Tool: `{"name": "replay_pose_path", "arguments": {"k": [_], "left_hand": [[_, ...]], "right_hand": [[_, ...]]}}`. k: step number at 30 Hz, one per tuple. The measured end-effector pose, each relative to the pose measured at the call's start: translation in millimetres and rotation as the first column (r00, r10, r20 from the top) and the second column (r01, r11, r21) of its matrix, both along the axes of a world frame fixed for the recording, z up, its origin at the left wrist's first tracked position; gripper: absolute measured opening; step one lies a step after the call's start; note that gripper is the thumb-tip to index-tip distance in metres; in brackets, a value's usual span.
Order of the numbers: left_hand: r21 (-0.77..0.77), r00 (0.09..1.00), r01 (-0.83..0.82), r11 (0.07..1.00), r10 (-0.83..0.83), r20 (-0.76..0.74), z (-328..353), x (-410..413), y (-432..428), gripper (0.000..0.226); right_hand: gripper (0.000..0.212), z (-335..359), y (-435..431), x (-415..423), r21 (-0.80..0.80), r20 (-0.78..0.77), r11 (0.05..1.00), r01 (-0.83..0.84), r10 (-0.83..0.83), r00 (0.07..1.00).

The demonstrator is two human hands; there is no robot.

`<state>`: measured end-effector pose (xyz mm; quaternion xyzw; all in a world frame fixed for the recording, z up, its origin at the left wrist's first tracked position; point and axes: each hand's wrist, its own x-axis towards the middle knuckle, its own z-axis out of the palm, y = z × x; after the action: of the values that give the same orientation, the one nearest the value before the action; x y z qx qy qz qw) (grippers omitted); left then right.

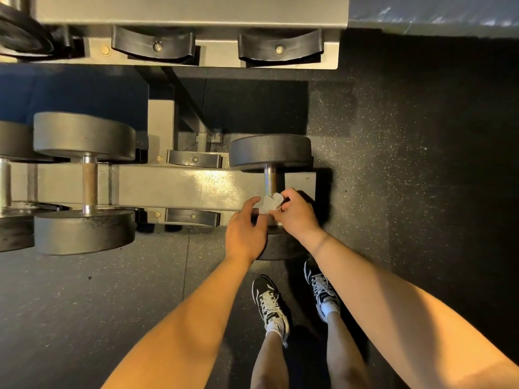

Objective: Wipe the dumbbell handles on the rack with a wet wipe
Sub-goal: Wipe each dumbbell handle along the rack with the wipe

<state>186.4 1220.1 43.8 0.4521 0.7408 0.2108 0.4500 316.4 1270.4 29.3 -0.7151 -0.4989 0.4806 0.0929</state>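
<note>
White wet wipe [269, 204] pinched by my left hand [245, 234] and right hand [297, 214] at a dumbbell handle [270, 181].
I judge it best to wrap the wipe fully round the handle and slide its whole length. On the rack [174, 183], the end cradle holds this dumbbell [271, 151]; the neighbouring cradle [193, 158] sits empty.

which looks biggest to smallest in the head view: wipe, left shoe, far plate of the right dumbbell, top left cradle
1. far plate and cradle: alike, not ranked
2. left shoe, though nearer the camera
3. wipe, partly covered
</note>
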Motion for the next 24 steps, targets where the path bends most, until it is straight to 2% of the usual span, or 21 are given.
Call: {"name": "replay_pose_path", "arguments": {"k": [5, 8, 11, 14, 17, 21, 24], "left_hand": [[-0.013, 1.000, 0.013, 1.000, -0.013, 0.003, 1, 0, 1, 0.046], [-0.067, 0.998, 0.059, 0.996, -0.057, 0.033, 4, -2, 7, 0.043], [-0.043, 0.988, 0.066, 0.997, -0.059, 0.146, 9, -3, 12, 0.026], [0.017, 0.967, 0.019, 1.000, -0.023, 0.253, 10, -4, 26, 0.018], [-0.038, 0.943, -0.154, 0.987, 0.158, 0.292, 6, -3, 41, 0.006], [-0.056, 0.836, -0.467, 0.882, 0.461, 0.296, 1, 2, 54, 0.005], [-0.028, 0.865, -0.391, 0.920, 0.378, 0.330, 4, 11, 65, 0.008]], "right_hand": [[0.023, 4, 6, 4, -0.114, 0.079, 0.991, -0.069, 0.078, 0.994], [0.021, 9, 4, 7, -0.081, 0.079, 0.997, 0.000, 0.007, 0.997], [0.018, 16, -2, 9, 0.020, -0.098, 0.994, 0.109, -0.107, 0.989], [0.015, 26, -3, 6, 0.045, -0.348, 0.990, 0.136, -0.112, 0.931], [0.024, 22, -2, 2, 0.019, -0.428, 0.986, 0.167, -0.143, 0.892], [0.019, 9, -12, -5, 0.135, -0.283, 0.947, 0.291, -0.245, 0.927], [0.021, 9, -13, -7, 0.170, -0.221, 0.942, 0.291, -0.251, 0.942]]}}
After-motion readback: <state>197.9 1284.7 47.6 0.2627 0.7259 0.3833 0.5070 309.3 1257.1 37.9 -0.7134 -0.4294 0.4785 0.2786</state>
